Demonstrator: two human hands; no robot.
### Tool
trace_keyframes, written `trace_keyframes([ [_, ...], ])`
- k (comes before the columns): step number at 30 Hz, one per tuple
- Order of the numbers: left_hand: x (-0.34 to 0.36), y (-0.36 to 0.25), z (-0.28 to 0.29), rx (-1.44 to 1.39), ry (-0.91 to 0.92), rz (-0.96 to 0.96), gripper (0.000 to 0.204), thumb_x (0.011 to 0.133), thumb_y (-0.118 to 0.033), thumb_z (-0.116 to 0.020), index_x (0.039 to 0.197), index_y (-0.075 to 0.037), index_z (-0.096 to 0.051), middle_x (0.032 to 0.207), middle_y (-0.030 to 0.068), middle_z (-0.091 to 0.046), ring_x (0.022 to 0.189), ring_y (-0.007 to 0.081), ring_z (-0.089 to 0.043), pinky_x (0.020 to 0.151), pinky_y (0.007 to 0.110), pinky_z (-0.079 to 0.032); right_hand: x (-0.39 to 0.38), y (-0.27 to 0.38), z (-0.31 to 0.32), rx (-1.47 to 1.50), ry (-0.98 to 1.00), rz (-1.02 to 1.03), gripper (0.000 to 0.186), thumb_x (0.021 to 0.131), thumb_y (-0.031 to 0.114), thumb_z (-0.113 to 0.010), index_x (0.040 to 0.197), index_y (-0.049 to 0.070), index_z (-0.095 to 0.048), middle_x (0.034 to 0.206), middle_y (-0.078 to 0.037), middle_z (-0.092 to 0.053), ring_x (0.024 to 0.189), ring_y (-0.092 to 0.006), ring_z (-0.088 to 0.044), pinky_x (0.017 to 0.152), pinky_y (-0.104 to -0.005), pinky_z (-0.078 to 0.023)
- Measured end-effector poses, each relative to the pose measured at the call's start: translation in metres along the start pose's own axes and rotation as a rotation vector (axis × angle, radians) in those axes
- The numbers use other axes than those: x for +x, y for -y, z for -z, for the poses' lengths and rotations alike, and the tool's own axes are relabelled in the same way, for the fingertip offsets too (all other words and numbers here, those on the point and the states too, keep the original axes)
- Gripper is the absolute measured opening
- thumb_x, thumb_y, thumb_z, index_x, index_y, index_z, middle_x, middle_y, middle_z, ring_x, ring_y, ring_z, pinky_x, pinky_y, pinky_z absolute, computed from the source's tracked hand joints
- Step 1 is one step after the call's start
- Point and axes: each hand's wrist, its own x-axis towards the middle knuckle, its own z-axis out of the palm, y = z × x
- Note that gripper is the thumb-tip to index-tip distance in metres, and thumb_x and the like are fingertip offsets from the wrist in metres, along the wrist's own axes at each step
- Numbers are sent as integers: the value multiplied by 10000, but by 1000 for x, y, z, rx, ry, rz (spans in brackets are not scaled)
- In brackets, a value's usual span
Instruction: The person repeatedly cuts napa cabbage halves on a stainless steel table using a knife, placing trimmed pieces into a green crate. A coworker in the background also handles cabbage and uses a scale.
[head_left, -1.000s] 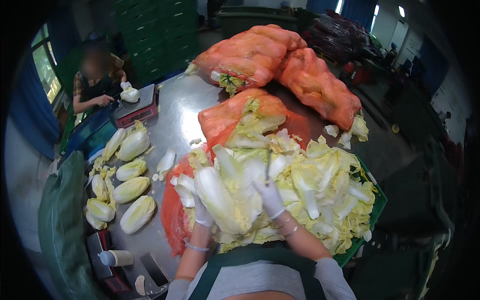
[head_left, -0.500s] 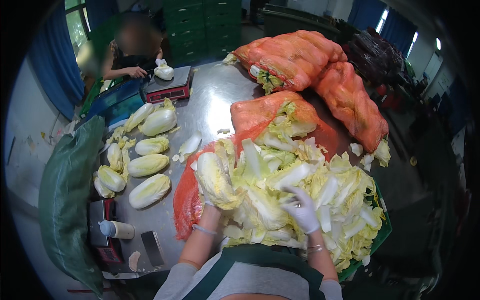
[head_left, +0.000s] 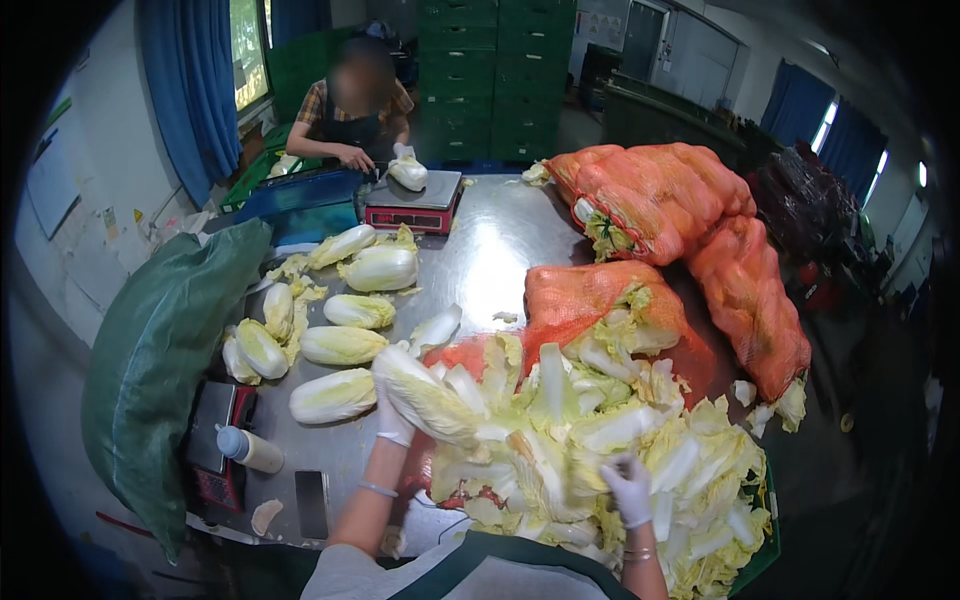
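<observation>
My left hand (head_left: 394, 418), in a white glove, is closed around the side of a pale napa cabbage (head_left: 428, 400) and lifts it tilted over the table's near part. To the right, my gloved right hand (head_left: 628, 488) hangs over the heap of loose cabbage leaves (head_left: 690, 480), its fingers bent and apart. Beside its fingertips is a motion-blurred yellowish leaf (head_left: 583, 482); no grip on it shows. Several trimmed cabbages, one of them a whole cabbage (head_left: 334, 396), lie on the metal table left of my left hand.
Orange mesh sacks (head_left: 655, 205) of cabbages stand at the far right. A red scale (head_left: 412, 205) is at the far side, where a person handles a cabbage. At left are a green sack (head_left: 165, 370), a bottle (head_left: 250, 449), another scale (head_left: 215, 440) and a dark phone-like slab (head_left: 312, 504).
My left hand has carried the cabbage left, toward the trimmed ones, and tipped it over. My right hand has drawn lower, nearer my body. The head view has shifted upward and left.
</observation>
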Motion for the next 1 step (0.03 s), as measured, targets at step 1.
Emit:
trace_keyframes([
  [1, 7, -11, -2, -38, -100, 2, 624, 874, -555, -401, 1324, -124, -384, 1317, 100, -445, 1194, 273, -437, 1017, 450, -348, 4, 0, 1, 2, -14, 3, 117, 759, 128, -654, 805, 33, -603, 737, -37, -603, 645, -158, -553, 620, -256, -457],
])
